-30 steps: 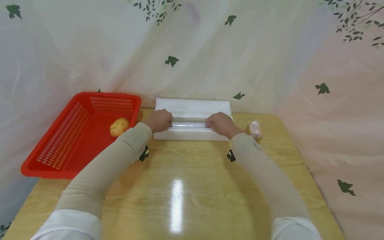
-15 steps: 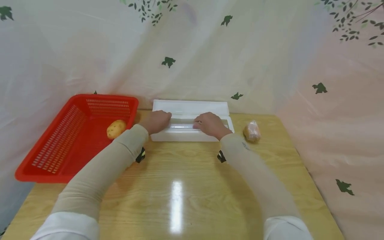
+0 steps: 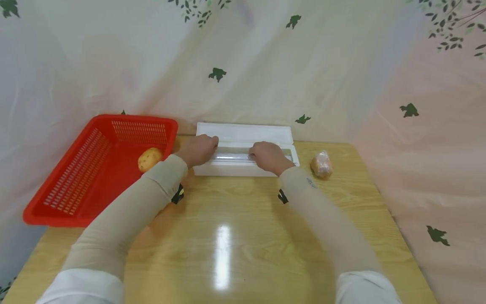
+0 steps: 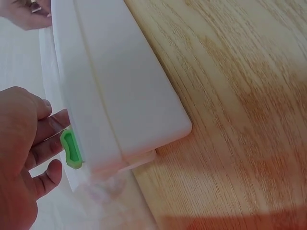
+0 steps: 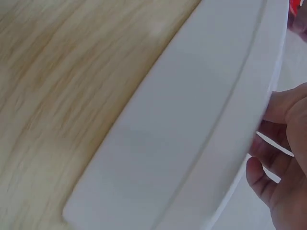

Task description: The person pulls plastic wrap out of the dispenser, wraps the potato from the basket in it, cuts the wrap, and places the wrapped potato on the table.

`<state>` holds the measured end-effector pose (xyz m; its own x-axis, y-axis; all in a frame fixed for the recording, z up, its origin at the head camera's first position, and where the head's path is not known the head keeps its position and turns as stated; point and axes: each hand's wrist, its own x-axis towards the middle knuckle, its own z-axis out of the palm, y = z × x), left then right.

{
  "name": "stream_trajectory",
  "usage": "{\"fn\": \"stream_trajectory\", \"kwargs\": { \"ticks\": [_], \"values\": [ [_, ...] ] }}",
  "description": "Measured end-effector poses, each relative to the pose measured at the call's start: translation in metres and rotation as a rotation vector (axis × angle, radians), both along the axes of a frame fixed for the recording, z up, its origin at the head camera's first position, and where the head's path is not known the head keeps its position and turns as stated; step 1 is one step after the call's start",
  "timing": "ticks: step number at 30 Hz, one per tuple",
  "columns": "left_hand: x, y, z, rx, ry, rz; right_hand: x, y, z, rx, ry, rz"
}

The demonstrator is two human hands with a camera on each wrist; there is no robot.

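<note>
A long white film dispenser box (image 3: 243, 170) lies open at the back of the wooden table (image 3: 228, 253). My left hand (image 3: 197, 150) is at its left end. In the left wrist view the left hand (image 4: 29, 143) curls its fingers against the thin clear film beside a green slider (image 4: 71, 149) on the box (image 4: 124, 96). My right hand (image 3: 267, 156) sits over the middle-right of the trough. In the right wrist view the right hand (image 5: 283, 158) has curled fingers that pinch a film edge behind the box (image 5: 182, 134).
A red plastic basket (image 3: 136, 118) at the back left holds a bare potato (image 3: 149, 159). A potato wrapped in film (image 3: 321, 164) lies on the table right of the box. A leaf-print curtain hangs close behind and to the right.
My right hand has slid left along the box, from its right end toward the middle. The left hand stays at the left end.
</note>
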<state>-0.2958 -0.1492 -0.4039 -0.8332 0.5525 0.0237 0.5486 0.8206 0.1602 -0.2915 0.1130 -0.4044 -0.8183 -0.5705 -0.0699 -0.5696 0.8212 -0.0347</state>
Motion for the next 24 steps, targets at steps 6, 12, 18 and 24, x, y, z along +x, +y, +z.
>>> {"fn": "stream_trajectory", "kwargs": {
  "ticks": [6, 12, 18, 24],
  "values": [
    [-0.002, 0.0, 0.011, 0.044, -0.079, 0.028, -0.002, 0.021, 0.011, -0.061, -0.134, -0.084],
    [-0.002, -0.001, 0.007, 0.069, -0.128, 0.046, 0.006, 0.014, 0.005, -0.004, -0.087, -0.018],
    [0.0, 0.001, 0.007, 0.049, -0.108, 0.027, 0.009, 0.015, 0.004, -0.005, -0.079, -0.035],
    [0.0, -0.002, 0.008, 0.08, -0.112, 0.055, 0.008, 0.001, 0.005, -0.083, -0.128, -0.042]
  ]
}}
